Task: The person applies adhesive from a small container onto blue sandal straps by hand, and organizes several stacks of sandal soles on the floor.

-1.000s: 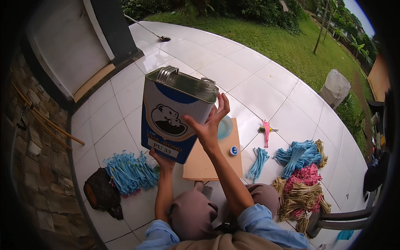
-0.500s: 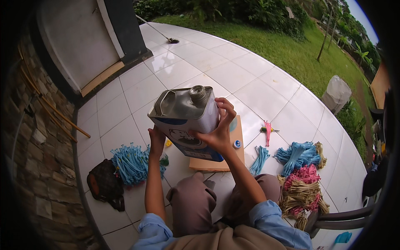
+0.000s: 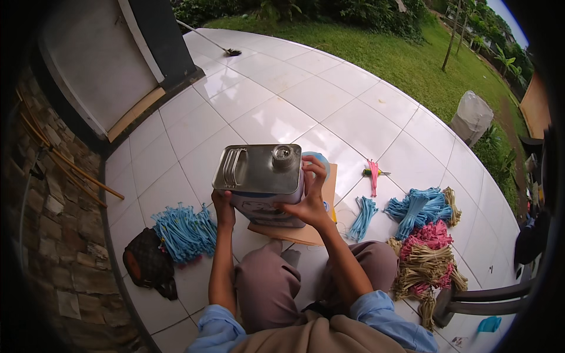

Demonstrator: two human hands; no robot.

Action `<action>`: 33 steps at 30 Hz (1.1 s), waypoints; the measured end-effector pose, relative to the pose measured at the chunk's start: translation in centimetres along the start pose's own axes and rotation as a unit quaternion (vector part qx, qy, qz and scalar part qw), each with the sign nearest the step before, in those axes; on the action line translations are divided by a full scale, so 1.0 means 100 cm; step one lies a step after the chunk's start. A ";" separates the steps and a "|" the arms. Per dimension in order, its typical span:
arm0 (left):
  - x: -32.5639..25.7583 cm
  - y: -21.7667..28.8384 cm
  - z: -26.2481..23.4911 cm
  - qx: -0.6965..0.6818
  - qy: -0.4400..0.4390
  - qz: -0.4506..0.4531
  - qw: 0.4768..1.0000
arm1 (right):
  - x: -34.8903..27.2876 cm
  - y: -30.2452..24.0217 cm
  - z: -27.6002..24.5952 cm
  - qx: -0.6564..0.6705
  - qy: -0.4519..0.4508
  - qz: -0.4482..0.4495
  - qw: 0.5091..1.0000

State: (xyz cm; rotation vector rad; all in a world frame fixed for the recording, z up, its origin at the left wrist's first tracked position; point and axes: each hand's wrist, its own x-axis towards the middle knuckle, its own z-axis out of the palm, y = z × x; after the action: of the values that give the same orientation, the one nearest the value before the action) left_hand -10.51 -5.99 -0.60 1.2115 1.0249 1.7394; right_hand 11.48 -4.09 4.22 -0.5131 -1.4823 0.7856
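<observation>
Between my two hands is a rectangular metal can [image 3: 256, 170] with a silver top, a wire-like handle and a round spout. It stands nearly upright over a flat brown board [image 3: 276, 233]; I cannot tell whether its base touches the board. My left hand [image 3: 224, 209] presses against the can's left side, its fingers mostly hidden behind. My right hand [image 3: 311, 203] grips the right side, thumb across the front and fingers on the side near the spout. Just beyond that hand shows part of a round light-blue object [image 3: 318, 162].
Bundles of blue strands [image 3: 185, 233] lie left beside a dark brown bag [image 3: 149, 262]. On the right are a small blue bundle [image 3: 363, 219], a heap of blue, pink and beige bundles [image 3: 424, 262], a pink bundle with a tool [image 3: 374, 172], and a dark chair [image 3: 482, 305].
The can has come down and tipped from a backward lean to nearly upright, so its top faces me more. Both hands have stayed on it. The view has shifted slightly.
</observation>
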 end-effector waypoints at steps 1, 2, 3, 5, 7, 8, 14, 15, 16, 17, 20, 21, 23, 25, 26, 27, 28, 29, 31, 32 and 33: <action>-0.001 -0.001 0.001 0.013 -0.010 0.000 1.000 | -0.001 0.001 -0.003 0.003 -0.005 0.006 1.000; -0.001 -0.002 0.002 0.012 -0.008 -0.001 1.000 | -0.002 0.001 -0.006 0.002 -0.007 0.008 1.000; -0.001 -0.002 0.004 0.022 -0.006 0.002 1.000 | -0.003 0.001 -0.007 -0.008 -0.003 0.008 1.000; -0.001 -0.001 0.010 0.033 -0.001 0.003 0.999 | -0.004 -0.002 -0.011 -0.017 -0.002 0.012 1.000; -0.001 0.001 0.017 0.046 0.021 0.023 0.998 | -0.005 -0.005 -0.014 -0.050 0.007 0.006 0.999; -0.002 0.001 0.017 0.047 0.023 0.022 0.998 | -0.005 -0.005 -0.015 -0.035 0.007 0.013 0.999; -0.009 -0.004 0.016 0.039 0.038 0.021 0.998 | -0.006 -0.017 -0.042 -0.063 -0.101 0.116 0.986; -0.008 -0.002 0.013 0.047 0.037 0.022 0.998 | -0.004 -0.027 -0.052 0.005 -0.099 0.125 0.987; -0.008 -0.002 0.011 0.052 0.034 0.022 0.998 | -0.004 -0.028 -0.062 0.057 -0.037 0.170 0.983; -0.008 -0.001 0.008 0.052 0.033 0.021 0.998 | -0.005 -0.028 -0.070 0.110 0.026 0.213 0.971; -0.005 -0.006 0.020 0.042 0.019 0.009 0.999 | -0.035 0.025 -0.096 -0.203 0.017 0.273 0.940; -0.004 -0.008 0.020 0.037 0.017 0.005 0.999 | -0.053 0.047 -0.095 -0.321 -0.044 0.242 0.915; -0.005 -0.007 0.012 0.038 0.023 0.002 0.999 | -0.076 0.056 -0.071 -0.420 -0.110 0.229 0.871; -0.004 -0.005 0.018 0.040 0.020 -0.012 0.999 | -0.090 0.061 -0.066 -0.454 -0.142 0.233 0.848; -0.004 -0.005 0.023 0.042 0.020 -0.007 0.999 | -0.091 0.064 -0.071 -0.456 -0.144 0.229 0.848; -0.005 -0.005 0.027 0.038 0.022 -0.005 0.999 | -0.091 0.065 -0.079 -0.462 -0.134 0.226 0.847; -0.005 -0.002 0.026 0.041 0.014 -0.002 0.999 | -0.079 0.056 -0.074 -0.464 -0.126 0.220 0.849; -0.004 0.000 0.025 0.044 0.005 0.000 0.999 | -0.066 0.046 -0.072 -0.436 -0.040 0.207 0.875; -0.004 0.004 0.022 0.051 0.020 0.009 0.998 | -0.014 -0.001 -0.068 -0.411 0.058 0.104 0.904; -0.005 0.007 0.023 0.043 0.015 0.012 0.999 | 0.012 -0.025 -0.065 -0.343 0.075 0.075 0.933; -0.005 0.007 0.027 0.030 0.008 0.014 0.999 | 0.037 -0.054 -0.061 -0.282 0.044 0.068 0.956</action>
State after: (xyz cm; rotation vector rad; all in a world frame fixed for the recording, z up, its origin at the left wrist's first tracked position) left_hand -7.91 -6.22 0.51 1.2562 1.0820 1.7529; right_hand 18.02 -3.98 10.34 -1.0757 -1.5949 0.4241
